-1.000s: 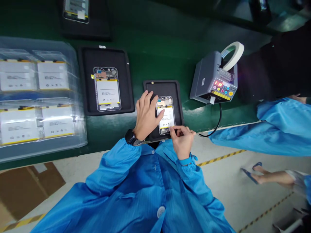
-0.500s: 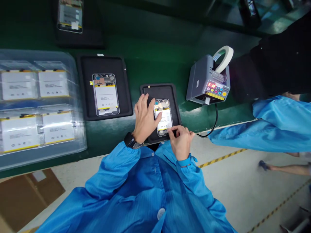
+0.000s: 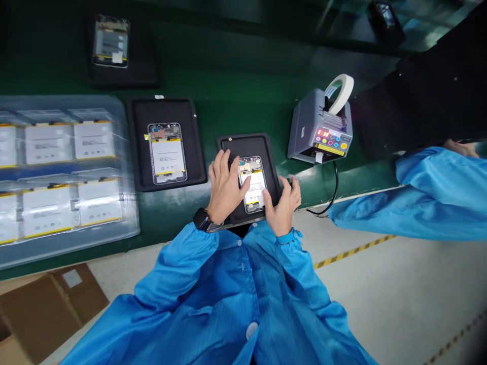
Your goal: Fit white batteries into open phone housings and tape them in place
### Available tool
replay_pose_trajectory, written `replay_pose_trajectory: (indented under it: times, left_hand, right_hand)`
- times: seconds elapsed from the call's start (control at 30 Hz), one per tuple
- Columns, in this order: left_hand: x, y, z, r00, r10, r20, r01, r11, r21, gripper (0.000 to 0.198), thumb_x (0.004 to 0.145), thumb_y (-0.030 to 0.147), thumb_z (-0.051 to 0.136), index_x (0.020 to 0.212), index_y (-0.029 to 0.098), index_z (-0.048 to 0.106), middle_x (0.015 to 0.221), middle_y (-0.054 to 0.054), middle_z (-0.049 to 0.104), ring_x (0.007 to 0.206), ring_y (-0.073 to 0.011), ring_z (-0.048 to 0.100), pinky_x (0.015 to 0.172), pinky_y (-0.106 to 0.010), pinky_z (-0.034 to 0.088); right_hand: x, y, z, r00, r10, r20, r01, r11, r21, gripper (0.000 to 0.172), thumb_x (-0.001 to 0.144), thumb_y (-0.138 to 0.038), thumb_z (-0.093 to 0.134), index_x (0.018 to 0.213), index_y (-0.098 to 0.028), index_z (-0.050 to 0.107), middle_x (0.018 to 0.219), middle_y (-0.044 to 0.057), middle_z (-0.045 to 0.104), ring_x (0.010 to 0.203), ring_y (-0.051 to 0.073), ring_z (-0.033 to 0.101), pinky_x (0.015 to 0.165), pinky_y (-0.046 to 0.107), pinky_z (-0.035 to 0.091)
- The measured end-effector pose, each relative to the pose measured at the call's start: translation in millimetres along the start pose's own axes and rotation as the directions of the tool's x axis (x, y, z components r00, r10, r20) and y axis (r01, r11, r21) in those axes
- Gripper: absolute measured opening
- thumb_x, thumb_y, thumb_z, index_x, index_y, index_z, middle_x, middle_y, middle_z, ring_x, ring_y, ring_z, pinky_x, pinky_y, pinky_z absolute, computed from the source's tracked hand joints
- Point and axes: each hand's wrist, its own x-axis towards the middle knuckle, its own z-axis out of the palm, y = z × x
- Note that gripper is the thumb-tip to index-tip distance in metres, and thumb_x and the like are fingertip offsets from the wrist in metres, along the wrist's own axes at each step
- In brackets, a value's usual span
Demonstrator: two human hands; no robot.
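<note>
"Fingers of the right hand (image 3: 283, 205) have come apart: half a second ago its thumb and forefinger met at the near right corner of the phone (image 3: 254, 187)."

"And left to right, measured off the tray (image 3: 253, 144) under that phone?"

"Well left of the tray, batteries (image 3: 47, 142) in clear plastic. Just left of it, a second tray (image 3: 139, 162) bearing a second phone (image 3: 167, 157)."

"Left hand (image 3: 227, 185)?"

"Over the tray's left edge, palm down, spread wide, closed round nothing. Its thumb laps onto the phone's left edge, so it looks the nearer hand. Whether it presses, I cannot tell."

"Phone?"

"In the tray, toward the near end: right of the left hand, left of the right hand. Its long axis runs with the tray's, far end leaning slightly left."

"Right hand?"

"By the tray's right edge, half open, nothing visible between thumb and fingers. The thumb tip is at the phone's right edge, toward its near end; contact is unclear."

"Farther right?"

"Tape dispenser (image 3: 319, 126), apart from the tray."
</note>
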Motion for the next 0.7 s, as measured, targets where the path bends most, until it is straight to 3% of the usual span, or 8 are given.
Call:
replay_pose_trajectory:
  times: [0.1, 0.27, 0.47, 0.6, 0.7]
  left_hand:
    - [-11.6, 4.4, -9.9, 1.000, 0.026, -0.007, -0.025, 0.999, 0.042, 0.062, 0.099, 0.038, 0.057, 0.154, 0.013, 0.043, 0.166, -0.026, 0.033, 0.160, -0.0400, 0.022, 0.126, -0.065, 0.020]
    - [-55.7, 12.3, -24.9, 0.974, 0.146, 0.175, -0.160, 0.985, 0.068, 0.079, 0.099, 0.047, 0.061, 0.163, 0.013, 0.029, 0.168, -0.025, 0.030, 0.160, -0.0384, 0.022, 0.129, -0.063, 0.018]
    - [-95.5, 26.2, -9.8, 0.959, 0.163, 0.232, -0.189, 0.977, 0.095, 0.095, 0.096, 0.055, 0.065, 0.168, 0.016, 0.016, 0.172, -0.025, 0.020, 0.162, -0.0376, 0.014, 0.127, -0.062, 0.027]
    - [-94.7, 19.7, 0.8, 0.973, 0.158, 0.167, -0.191, 0.960, 0.205, 0.077, 0.101, 0.039, 0.062, 0.163, 0.009, 0.027, 0.169, -0.027, 0.027, 0.161, -0.0349, 0.020, 0.126, -0.055, 0.034]
    - [-69.6, 12.2, 7.2, 0.981, 0.141, 0.131, -0.174, 0.942, 0.288, 0.074, 0.097, 0.041, 0.068, 0.156, 0.007, 0.039, 0.165, -0.028, 0.035, 0.159, -0.0345, 0.028, 0.126, -0.052, 0.037]
  right_hand:
    - [-0.6, 4.5, 1.0, 0.999, -0.042, 0.023, 0.042, 0.999, 0.020, 0.065, 0.101, -0.058, 0.050, 0.153, -0.021, 0.041, 0.162, 0.024, 0.033, 0.153, 0.039, 0.027, 0.115, 0.058, 0.029]
    - [-1.2, 11.2, -0.4, 0.997, -0.070, 0.040, 0.067, 0.995, 0.075, 0.072, 0.097, -0.061, 0.053, 0.155, -0.021, 0.038, 0.159, 0.024, 0.039, 0.150, 0.039, 0.032, 0.115, 0.061, 0.027]
    - [-1.5, 8.5, 9.1, 0.997, -0.077, 0.022, 0.074, 0.990, 0.121, 0.070, 0.101, -0.060, 0.043, 0.157, -0.018, 0.037, 0.163, 0.023, 0.039, 0.155, 0.038, 0.028, 0.118, 0.065, 0.022]
    - [4.0, 22.6, 2.9, 0.996, -0.077, -0.050, 0.087, 0.964, 0.251, 0.068, 0.104, -0.062, 0.035, 0.151, -0.014, 0.046, 0.155, 0.024, 0.050, 0.149, 0.040, 0.041, 0.116, 0.066, 0.028]
    - [8.9, 43.9, -14.8, 0.985, -0.100, -0.138, 0.146, 0.916, 0.373, 0.072, 0.099, -0.071, 0.040, 0.137, -0.013, 0.061, 0.139, 0.028, 0.062, 0.132, 0.044, 0.058, 0.107, 0.064, 0.043]
